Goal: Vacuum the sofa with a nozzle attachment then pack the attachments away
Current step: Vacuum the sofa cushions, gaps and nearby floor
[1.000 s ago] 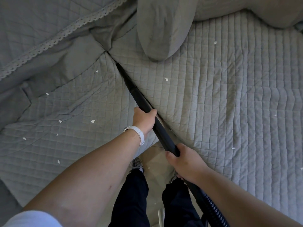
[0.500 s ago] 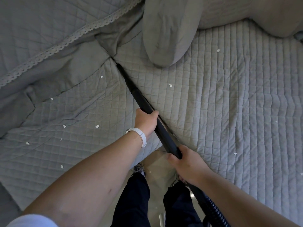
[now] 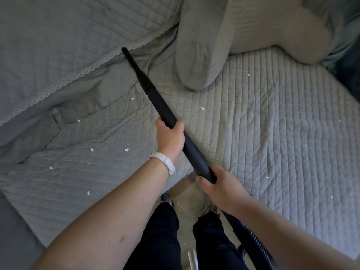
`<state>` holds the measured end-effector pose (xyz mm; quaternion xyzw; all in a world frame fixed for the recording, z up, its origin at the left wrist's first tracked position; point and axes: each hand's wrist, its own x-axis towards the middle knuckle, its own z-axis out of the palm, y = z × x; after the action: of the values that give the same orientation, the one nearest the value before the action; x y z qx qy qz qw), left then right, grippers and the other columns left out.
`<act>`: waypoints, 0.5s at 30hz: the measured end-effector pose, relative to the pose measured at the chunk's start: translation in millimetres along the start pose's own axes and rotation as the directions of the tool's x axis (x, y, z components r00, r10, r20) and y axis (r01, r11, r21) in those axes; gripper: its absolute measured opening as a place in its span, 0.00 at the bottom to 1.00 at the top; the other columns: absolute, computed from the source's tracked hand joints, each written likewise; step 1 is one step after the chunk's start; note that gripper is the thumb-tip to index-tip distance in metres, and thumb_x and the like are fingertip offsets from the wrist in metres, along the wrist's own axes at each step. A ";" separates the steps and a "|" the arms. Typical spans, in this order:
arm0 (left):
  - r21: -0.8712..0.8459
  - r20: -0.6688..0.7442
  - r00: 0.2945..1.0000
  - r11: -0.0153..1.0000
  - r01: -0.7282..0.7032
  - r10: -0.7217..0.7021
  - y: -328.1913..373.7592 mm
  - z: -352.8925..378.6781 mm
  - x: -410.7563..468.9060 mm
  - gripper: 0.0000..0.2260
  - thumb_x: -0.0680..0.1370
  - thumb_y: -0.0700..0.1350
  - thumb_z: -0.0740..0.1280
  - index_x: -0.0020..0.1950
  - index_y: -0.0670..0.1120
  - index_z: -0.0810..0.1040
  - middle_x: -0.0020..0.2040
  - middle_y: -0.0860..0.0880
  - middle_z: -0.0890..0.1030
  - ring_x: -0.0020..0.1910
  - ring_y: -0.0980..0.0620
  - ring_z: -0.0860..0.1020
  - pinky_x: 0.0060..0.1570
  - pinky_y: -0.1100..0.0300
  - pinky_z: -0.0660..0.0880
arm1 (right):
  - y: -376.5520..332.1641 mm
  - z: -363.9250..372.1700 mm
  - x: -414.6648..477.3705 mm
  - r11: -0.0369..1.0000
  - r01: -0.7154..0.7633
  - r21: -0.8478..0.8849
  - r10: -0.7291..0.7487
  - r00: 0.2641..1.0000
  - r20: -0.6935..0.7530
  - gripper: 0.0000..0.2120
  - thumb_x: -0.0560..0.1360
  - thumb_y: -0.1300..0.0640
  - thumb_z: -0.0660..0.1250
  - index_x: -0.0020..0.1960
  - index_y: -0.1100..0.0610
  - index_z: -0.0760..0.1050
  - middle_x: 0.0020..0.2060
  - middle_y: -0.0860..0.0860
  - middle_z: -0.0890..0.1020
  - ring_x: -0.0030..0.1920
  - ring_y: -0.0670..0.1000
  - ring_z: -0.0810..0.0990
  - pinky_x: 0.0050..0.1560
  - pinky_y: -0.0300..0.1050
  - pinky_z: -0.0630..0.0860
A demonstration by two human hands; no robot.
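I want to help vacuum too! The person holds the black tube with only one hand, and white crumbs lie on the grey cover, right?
Not quite. The head view shows both hands on the black tube: the left hand grips it midway and the right hand grips it lower down, near the hose. And yes, white crumbs lie on the grey cover.

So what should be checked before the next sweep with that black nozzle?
1. Left hand gripping nozzle: ok.
2. Right hand gripping its lower end: ok.
3. Tip touching the cover: cannot tell.
4. Pillow apart from nozzle: ok.
5. Scraps gone: not ok, several lie on the cover.
6. Hose untangled: cannot tell.
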<state>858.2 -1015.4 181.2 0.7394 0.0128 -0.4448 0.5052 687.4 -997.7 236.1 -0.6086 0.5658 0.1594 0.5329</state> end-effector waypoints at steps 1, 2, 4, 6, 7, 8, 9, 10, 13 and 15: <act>-0.021 0.002 1.000 1.000 -0.014 0.014 6.9 -6.3 -7.3 0.11 0.77 0.42 0.67 0.57 0.49 0.69 0.44 0.51 0.76 0.39 0.56 0.76 0.38 0.62 0.73 | -4.9 0.6 -8.3 1.000 0.010 -0.003 -0.010 1.000 -0.005 0.10 0.75 0.42 0.66 0.48 0.48 0.72 0.33 0.50 0.78 0.29 0.48 0.76 0.30 0.46 0.75; -0.041 0.005 1.000 0.999 -0.025 0.025 13.7 -12.9 -14.5 0.11 0.77 0.42 0.67 0.58 0.49 0.70 0.45 0.51 0.76 0.40 0.56 0.76 0.39 0.62 0.73 | -10.4 1.1 -16.4 1.000 0.021 -0.009 -0.021 1.000 -0.009 0.09 0.76 0.43 0.66 0.48 0.48 0.72 0.33 0.50 0.78 0.29 0.48 0.76 0.30 0.46 0.75; -0.076 0.007 0.999 0.996 -0.040 0.041 26.4 -28.2 -28.2 0.13 0.78 0.43 0.67 0.61 0.48 0.70 0.47 0.51 0.77 0.43 0.54 0.77 0.42 0.60 0.74 | -23.1 3.2 -32.5 0.999 0.045 -0.022 -0.045 0.999 -0.002 0.09 0.76 0.43 0.67 0.47 0.47 0.72 0.33 0.50 0.77 0.29 0.47 0.75 0.29 0.45 0.73; -0.085 -0.004 0.998 0.994 -0.067 0.067 39.3 -44.2 -39.2 0.15 0.77 0.43 0.67 0.63 0.47 0.70 0.48 0.50 0.77 0.45 0.53 0.78 0.46 0.57 0.76 | -37.2 6.9 -47.1 0.997 0.069 -0.021 -0.068 0.998 0.016 0.08 0.77 0.44 0.67 0.48 0.48 0.72 0.34 0.50 0.77 0.30 0.47 0.74 0.29 0.45 0.72; -0.082 -0.011 0.996 0.993 -0.088 0.088 46.0 -52.8 -44.1 0.15 0.77 0.43 0.67 0.62 0.47 0.70 0.48 0.49 0.77 0.45 0.52 0.78 0.47 0.56 0.77 | -44.6 9.0 -53.8 0.997 0.080 -0.021 -0.080 0.997 0.023 0.08 0.77 0.45 0.67 0.48 0.48 0.71 0.34 0.50 0.77 0.30 0.48 0.74 0.30 0.45 0.72; -0.077 -0.017 0.994 0.991 -0.108 0.107 52.8 -61.2 -48.8 0.15 0.77 0.43 0.67 0.62 0.46 0.70 0.48 0.49 0.78 0.46 0.51 0.79 0.49 0.55 0.78 | -51.9 11.7 -59.4 0.995 0.092 -0.027 -0.091 0.996 0.027 0.08 0.77 0.45 0.67 0.48 0.48 0.71 0.35 0.50 0.77 0.31 0.48 0.74 0.30 0.45 0.72; -0.071 -0.016 0.992 0.989 -0.128 0.127 59.4 -69.4 -53.5 0.14 0.77 0.43 0.67 0.62 0.46 0.70 0.48 0.49 0.78 0.46 0.51 0.79 0.50 0.54 0.79 | -58.9 14.7 -65.0 0.994 0.102 -0.035 -0.101 0.995 0.029 0.09 0.77 0.44 0.66 0.48 0.48 0.71 0.35 0.50 0.77 0.31 0.48 0.74 0.31 0.45 0.72; -0.061 -0.011 0.989 0.987 -0.150 0.150 65.7 -77.8 -58.2 0.14 0.77 0.43 0.67 0.62 0.47 0.70 0.49 0.49 0.79 0.47 0.51 0.80 0.50 0.54 0.79 | -65.1 18.2 -70.1 0.993 0.111 -0.039 -0.110 0.993 0.031 0.09 0.77 0.44 0.66 0.48 0.48 0.71 0.35 0.50 0.77 0.31 0.48 0.74 0.31 0.45 0.72; -0.030 0.005 0.975 0.975 -0.222 0.223 84.2 -101.5 -73.7 0.17 0.77 0.44 0.69 0.64 0.47 0.69 0.51 0.49 0.80 0.49 0.52 0.81 0.52 0.54 0.80 | -79.4 30.6 -85.8 0.987 0.161 -0.023 -0.160 0.987 0.027 0.09 0.77 0.45 0.66 0.50 0.48 0.71 0.37 0.55 0.79 0.31 0.49 0.75 0.31 0.46 0.72; -0.036 -0.008 0.967 0.966 -0.257 0.256 93.9 -117.2 -84.8 0.18 0.76 0.44 0.70 0.63 0.47 0.70 0.51 0.48 0.80 0.48 0.51 0.81 0.51 0.53 0.80 | -86.0 39.4 -97.8 0.980 0.196 -0.008 -0.196 0.980 0.024 0.08 0.77 0.45 0.66 0.51 0.48 0.71 0.37 0.58 0.78 0.31 0.49 0.75 0.31 0.46 0.72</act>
<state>926.6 -936.0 318.2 0.7263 -0.0739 -0.3740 0.5719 747.1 -932.2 339.3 -0.6623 0.4960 0.1159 0.5495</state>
